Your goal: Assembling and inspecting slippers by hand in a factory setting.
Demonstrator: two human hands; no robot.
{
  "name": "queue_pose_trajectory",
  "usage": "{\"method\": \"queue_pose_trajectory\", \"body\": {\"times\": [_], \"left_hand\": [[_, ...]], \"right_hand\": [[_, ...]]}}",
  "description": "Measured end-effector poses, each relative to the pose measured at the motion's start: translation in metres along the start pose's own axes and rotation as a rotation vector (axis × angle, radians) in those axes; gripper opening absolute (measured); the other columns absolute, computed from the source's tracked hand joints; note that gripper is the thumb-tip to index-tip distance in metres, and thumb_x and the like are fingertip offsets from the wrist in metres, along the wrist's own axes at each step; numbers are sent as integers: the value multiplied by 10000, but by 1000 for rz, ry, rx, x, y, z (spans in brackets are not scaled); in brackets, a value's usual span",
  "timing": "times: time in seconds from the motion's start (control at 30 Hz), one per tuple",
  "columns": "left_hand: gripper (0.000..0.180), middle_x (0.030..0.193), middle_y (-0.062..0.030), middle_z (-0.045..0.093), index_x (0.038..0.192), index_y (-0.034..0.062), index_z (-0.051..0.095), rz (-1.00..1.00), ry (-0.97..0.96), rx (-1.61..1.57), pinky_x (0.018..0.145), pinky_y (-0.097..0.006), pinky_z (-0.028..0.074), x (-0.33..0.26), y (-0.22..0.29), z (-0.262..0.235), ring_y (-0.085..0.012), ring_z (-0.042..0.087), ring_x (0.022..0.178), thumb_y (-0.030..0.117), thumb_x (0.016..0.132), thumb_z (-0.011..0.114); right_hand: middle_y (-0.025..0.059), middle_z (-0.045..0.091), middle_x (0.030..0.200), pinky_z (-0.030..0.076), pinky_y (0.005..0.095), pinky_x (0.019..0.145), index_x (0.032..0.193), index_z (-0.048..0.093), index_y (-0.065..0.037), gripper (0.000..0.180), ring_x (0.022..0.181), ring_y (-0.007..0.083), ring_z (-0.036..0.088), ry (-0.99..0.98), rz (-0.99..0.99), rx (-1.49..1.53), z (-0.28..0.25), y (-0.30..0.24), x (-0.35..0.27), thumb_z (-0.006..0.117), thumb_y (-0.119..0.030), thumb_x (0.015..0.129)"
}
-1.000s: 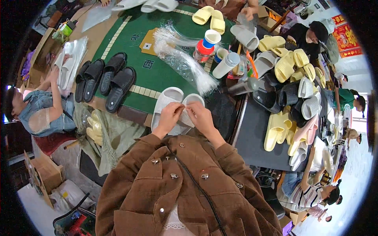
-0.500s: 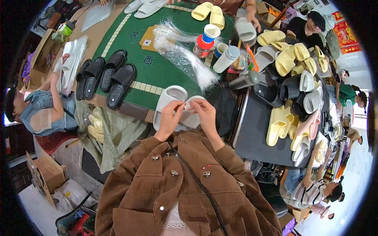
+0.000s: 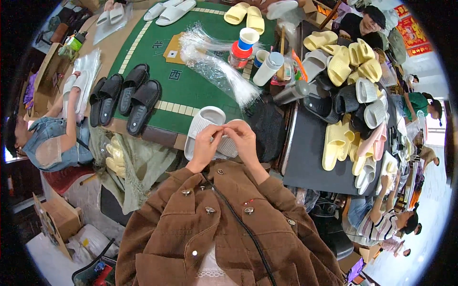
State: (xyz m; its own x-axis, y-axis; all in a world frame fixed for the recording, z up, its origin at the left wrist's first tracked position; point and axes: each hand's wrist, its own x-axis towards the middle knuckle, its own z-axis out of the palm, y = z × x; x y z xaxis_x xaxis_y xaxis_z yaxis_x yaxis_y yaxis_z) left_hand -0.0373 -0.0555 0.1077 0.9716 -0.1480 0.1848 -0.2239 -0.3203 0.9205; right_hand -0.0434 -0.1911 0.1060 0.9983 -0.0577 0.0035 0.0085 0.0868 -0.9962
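A pair of light grey slippers lies at the table edge in front of me, partly covered by my hands. My left hand is closed in a pinch over the left slipper. Fingertip to fingertip with it, my right hand pinches above the other slipper. Whatever sits between the fingertips is too small to make out. Just beyond the slippers, a bundle of thin clear plastic strands spreads over the green mat, its white ends gathered near my right hand.
Black slippers stand on the left. Past the strands are a red-lidded jar, stacked cups and a white bottle. On the right, a dark table bears piled yellow slippers and others. Several people work around.
My hands have drawn together until the fingertips meet. At the far right of the mat a co-worker's pale slipper has shifted up and left. White slippers now show at the far left.
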Motion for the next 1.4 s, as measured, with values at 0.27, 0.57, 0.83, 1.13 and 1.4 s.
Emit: {"method": "queue_pose_trajectory", "body": {"times": [0.27,0.57,0.83,1.13,1.4], "left_hand": [[76,786,-136,594,868,-4,590,-3,-3,2,586,-310,461,-3,-1,-2,-250,600,666,26,804,562],[87,807,-135,576,874,-4,580,71,-6,46,621,-354,443,-5,-2,0,-315,566,745,13,793,552],[93,816,-149,583,877,-8,580,30,-22,25,632,-350,452,-9,-11,-2,-318,579,752,-3,788,555],[170,916,-156,583,951,-6,589,99,-22,52,707,-359,461,5,-10,0,-333,577,828,-14,785,553],[394,1179,-168,459,1183,54,491,23,-39,35,902,-364,391,-8,-33,-4,-350,458,1085,4,794,532]], "right_hand": [[31,565,905,466,217,687,880,610,-7,62,772,85,565,73,101,136,-5,-4,-5,579,-33,832],[33,561,917,466,218,690,897,613,12,81,765,85,559,18,67,101,0,-2,-11,573,-18,834],[28,589,884,458,210,675,935,592,-6,95,764,82,562,42,93,166,4,3,-13,549,-47,861],[47,584,956,463,216,692,985,590,-9,143,810,93,557,4,-39,24,1,-2,2,555,-75,863],[61,609,956,499,280,678,920,529,-67,130,890,136,576,352,-45,264,-27,-52,20,472,-184,922]]}}
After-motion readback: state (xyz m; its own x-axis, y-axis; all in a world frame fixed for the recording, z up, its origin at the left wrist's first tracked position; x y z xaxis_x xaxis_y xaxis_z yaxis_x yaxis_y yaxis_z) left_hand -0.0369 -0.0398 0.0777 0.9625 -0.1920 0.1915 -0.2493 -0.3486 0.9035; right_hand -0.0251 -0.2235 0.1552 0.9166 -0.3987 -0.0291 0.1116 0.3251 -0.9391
